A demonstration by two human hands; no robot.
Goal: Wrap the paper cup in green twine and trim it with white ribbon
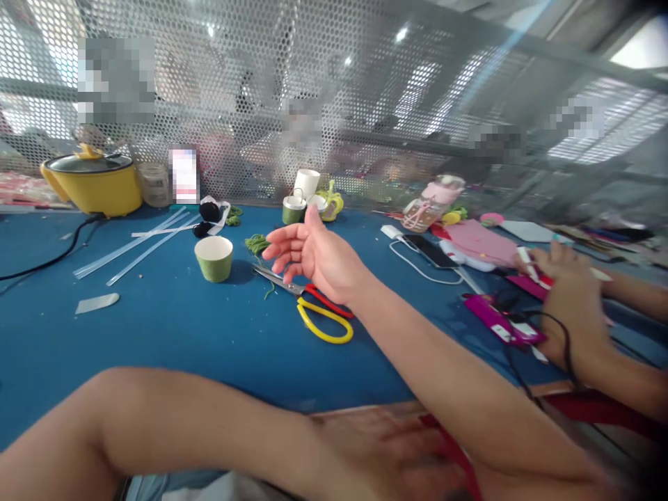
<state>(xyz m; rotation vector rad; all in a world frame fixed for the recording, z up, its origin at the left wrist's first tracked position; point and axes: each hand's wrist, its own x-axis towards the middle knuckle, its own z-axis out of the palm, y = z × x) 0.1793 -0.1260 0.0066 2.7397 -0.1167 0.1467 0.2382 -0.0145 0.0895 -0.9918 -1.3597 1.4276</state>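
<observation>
My right hand (318,254) reaches over the table with loosely curled, parted fingers and holds nothing. Just below it lie scissors (324,321) with one red and one yellow handle, blades apart. A bundle of green yarn (256,243) rests by its fingertips. Left of the yarn stands a green paper cup (215,261) with a white inside. At the table's front edge, my left hand (391,452) crosses low beneath my right forearm. It is blurred, with its fingers stretched out and nothing visible in them.
Behind are small green and white cups (294,209), a yellow electric pot (97,182), a phone (184,175) and clear glue sticks (151,243). To the right lie a cabled phone (428,250) and a purple packet (501,321), beside another person's hands (568,278). A perforated screen (355,104) borders the table.
</observation>
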